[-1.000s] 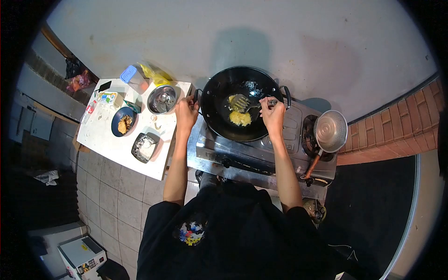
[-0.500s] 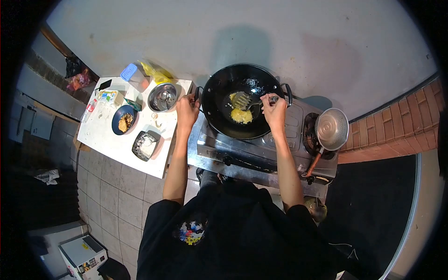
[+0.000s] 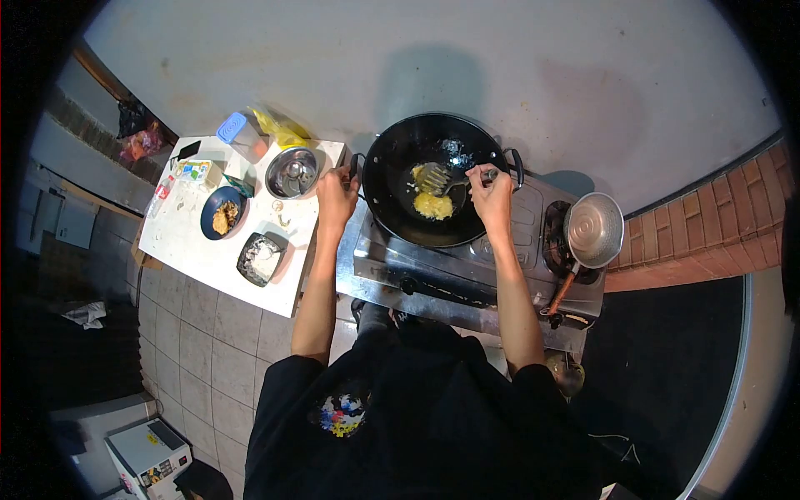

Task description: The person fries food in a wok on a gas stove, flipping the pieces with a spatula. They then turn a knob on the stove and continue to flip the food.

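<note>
Left hand: the left hand [image 3: 337, 198] has fingers closed around the left loop handle of the large black wok [image 3: 396, 158].
Right hand: the right hand [image 3: 492, 193] pinches the handle of a slotted metal spatula [image 3: 433, 179], over the wok's right side.
Food: yellow battered pieces [image 3: 433, 207] in the wok's lower middle; spatula head over the upper piece, larger one just below it.
Stove: wok sits on the left side of a silver metal gas stove [image 3: 512, 229]. Dented silver saucepan with brown handle [image 3: 596, 229] on the right side, handle toward the person.
Tabletop: white tabletop [image 3: 175, 237] left of stove. Holds shiny steel bowl [image 3: 292, 173] with a utensil inside, round blue bowl [image 3: 210, 210] with browned food, dark square bowl [image 3: 243, 268] with white powder, clear plastic container with blue lid [image 3: 237, 133], yellow plastic bag [image 3: 279, 132].
In the way: steel bowl near the left hand; grey wall [image 3: 550, 75] behind wok; red brick wall [image 3: 704, 221] right of saucepan.
Labels: lettering on stove front, too small to read. White-and-green carton [image 3: 198, 175] and red-labelled bottle [image 3: 160, 197]: print illegible.
Hidden: wok covers its burner; right hand covers part of spatula handle; spatula head partly masks the upper piece.
</note>
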